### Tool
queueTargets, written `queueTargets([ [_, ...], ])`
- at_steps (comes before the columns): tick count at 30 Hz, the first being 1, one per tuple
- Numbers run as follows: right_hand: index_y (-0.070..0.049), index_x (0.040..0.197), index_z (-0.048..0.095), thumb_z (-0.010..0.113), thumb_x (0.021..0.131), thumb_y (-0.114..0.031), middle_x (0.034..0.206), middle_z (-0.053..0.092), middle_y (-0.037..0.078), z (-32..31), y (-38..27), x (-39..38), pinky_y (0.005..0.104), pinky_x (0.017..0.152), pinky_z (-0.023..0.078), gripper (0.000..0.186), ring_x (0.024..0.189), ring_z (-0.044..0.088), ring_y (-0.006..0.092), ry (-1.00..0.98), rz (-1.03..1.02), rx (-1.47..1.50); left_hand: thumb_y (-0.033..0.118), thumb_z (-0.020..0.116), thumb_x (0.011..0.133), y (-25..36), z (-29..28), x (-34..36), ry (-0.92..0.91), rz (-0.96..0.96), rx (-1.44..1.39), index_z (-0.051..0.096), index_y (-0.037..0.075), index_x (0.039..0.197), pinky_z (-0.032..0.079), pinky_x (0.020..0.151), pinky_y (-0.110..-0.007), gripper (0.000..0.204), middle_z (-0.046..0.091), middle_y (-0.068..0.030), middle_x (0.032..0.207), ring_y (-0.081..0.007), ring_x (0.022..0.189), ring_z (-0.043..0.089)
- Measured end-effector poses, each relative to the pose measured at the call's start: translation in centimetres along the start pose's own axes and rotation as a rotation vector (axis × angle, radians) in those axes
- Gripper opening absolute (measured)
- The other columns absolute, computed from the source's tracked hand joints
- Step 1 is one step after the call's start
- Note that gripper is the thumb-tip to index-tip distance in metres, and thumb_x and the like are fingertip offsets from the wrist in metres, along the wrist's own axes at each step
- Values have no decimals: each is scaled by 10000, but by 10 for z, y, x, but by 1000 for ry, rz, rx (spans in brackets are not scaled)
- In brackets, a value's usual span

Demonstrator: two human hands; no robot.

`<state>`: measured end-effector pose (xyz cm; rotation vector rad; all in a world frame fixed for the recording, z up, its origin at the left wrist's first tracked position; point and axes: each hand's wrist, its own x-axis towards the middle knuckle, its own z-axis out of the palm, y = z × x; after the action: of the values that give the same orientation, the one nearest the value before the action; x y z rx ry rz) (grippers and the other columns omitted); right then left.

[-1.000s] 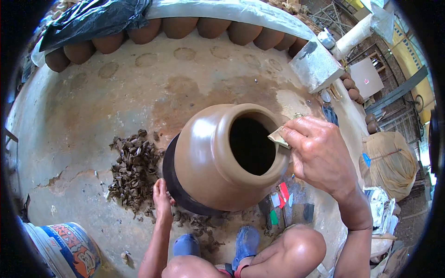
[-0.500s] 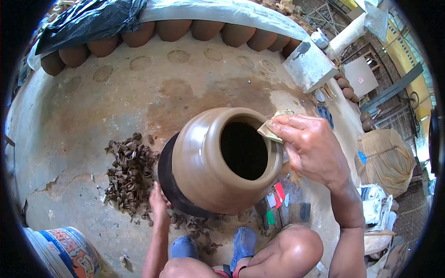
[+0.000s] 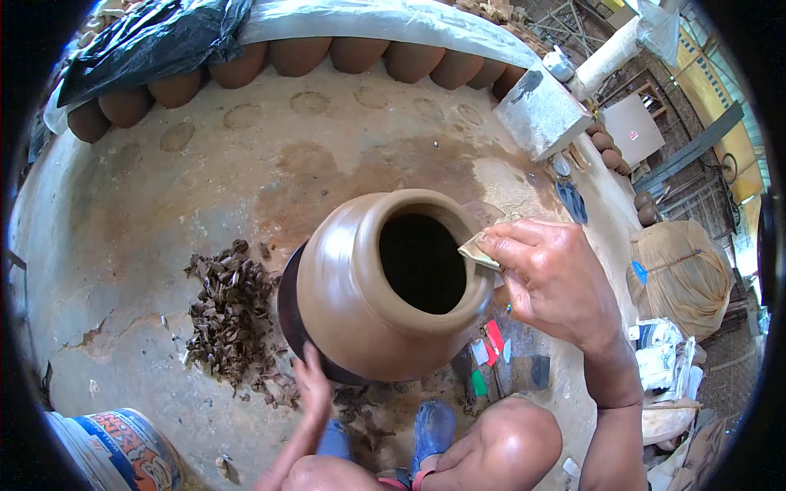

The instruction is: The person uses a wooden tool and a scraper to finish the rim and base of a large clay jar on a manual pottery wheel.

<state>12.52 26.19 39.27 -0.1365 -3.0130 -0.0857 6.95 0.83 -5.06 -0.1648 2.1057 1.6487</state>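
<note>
Pinching a small folded tan scrap (image 3: 477, 251) against the rim, the right hand (image 3: 557, 278) curls closed at the mouth of the large brown clay pot (image 3: 385, 286), which sits on a dark round turntable (image 3: 288, 315) on the concrete floor (image 3: 164, 204). The left hand (image 3: 313, 383), fingers loosely spread and blurred, touches the pot's lower wall. A white plastic bucket with an orange and blue label (image 3: 123, 450) stands at the floor's near left edge. Since a second ago, the scrap sits further inside the rim.

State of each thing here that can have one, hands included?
Clay pot: upright, mouth open, smooth and wet-looking.
Right hand: pinching a small cloth against the pot's rim.
Left hand: open, blurred, at the pot's base.
Clay shavings: piled loose beside the pot.
Bucket: upright.
</note>
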Motion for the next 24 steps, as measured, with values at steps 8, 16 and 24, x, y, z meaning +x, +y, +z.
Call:
queueTargets([
  [8,-12,902,691,656,749,-48,870,675,146,-6,-7,-9,447,788,566,161,873,690,334,-58,56,-36,520,501,1075,77,-41,1,-305,-301,-211,439,9,1409,559,597,-308,614,697,-129,959,-185,695,690],
  [16,-24,934,721,641,763,-37,901,696,138,-15,-5,-7,451,783,566,189,871,696,332,-100,40,-6,466,598,1043,55,-47,-77,-1118,-762,-65,608,-18,1229,587,852,-400,518,741,-163,1028,-228,912,720],
  [24,27,1087,716,648,829,-85,1050,697,132,8,-4,23,399,906,548,290,1004,687,298,18,-202,-336,407,704,988,70,-69,17,-256,-273,-147,390,93,1515,533,662,-294,690,650,-141,1172,-163,919,655],
])
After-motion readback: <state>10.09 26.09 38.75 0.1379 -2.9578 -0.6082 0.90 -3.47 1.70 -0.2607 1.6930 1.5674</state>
